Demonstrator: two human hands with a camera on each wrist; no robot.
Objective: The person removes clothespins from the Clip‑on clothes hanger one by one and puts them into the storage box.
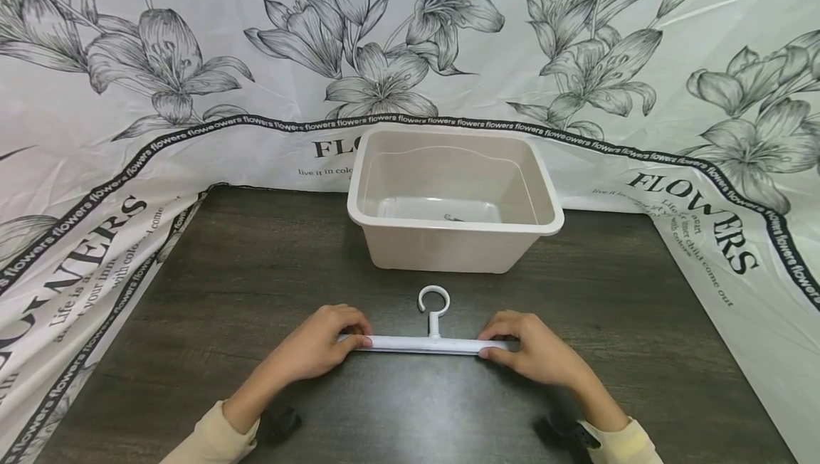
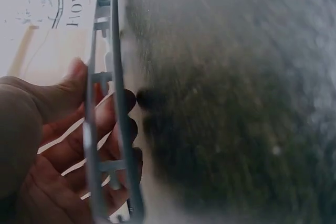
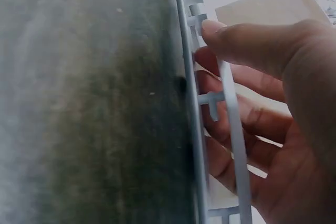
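Observation:
A white plastic hanger point(image 1: 416, 344) with a straight double bar and a round hook point(image 1: 434, 299) is held level just at the dark table, its hook pointing away from me. My left hand point(image 1: 329, 341) pinches the bar's left end between thumb and fingers. At the other end my right hand point(image 1: 522, 343) grips it the same way. In the left wrist view the hanger's underside point(image 2: 105, 77) shows an open frame with small cross ribs, the fingers behind it. The right wrist view shows the thumb on one rail point(image 3: 228, 103) and fingers behind.
Beyond the hanger stands a beige plastic bin point(image 1: 448, 247) with a pale thing inside that I cannot make out. A white cloth printed with flowers point(image 1: 384, 37) hangs behind and along both sides of the dark wooden table point(image 1: 410, 407).

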